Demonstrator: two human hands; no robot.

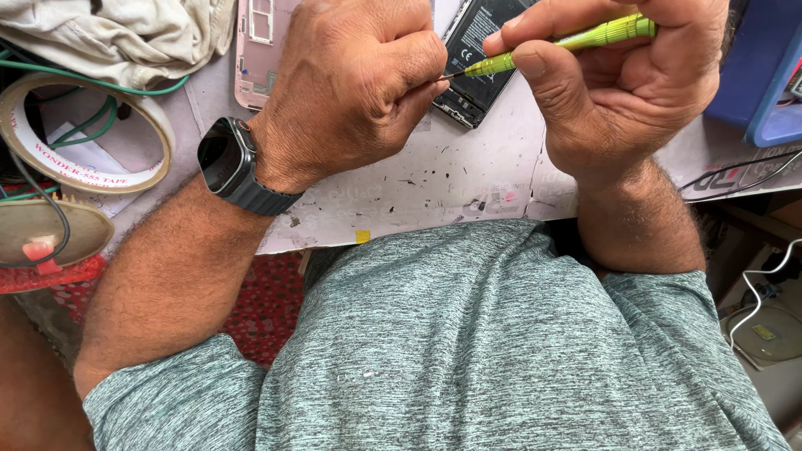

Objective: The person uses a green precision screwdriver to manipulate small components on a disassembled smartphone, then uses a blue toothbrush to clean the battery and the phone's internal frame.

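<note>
My right hand (622, 79) grips a slim green screwdriver (576, 40), its thin metal tip pointing left into my left hand. My left hand (359, 83) is curled into a fist, pinching something small against the tip; what it holds is hidden by the fingers. A dark watch (224, 159) sits on the left wrist. Behind the hands, a pink phone frame (255, 50) and a black phone battery part (476, 58) lie on the scuffed white work board (434, 184).
A large roll of tape (83, 134) with green wires (92, 83) over it lies at the left, beside a crumpled beige cloth (125, 33). A blue box (764, 75) stands at the far right. White cables (760, 292) hang below the board's right edge.
</note>
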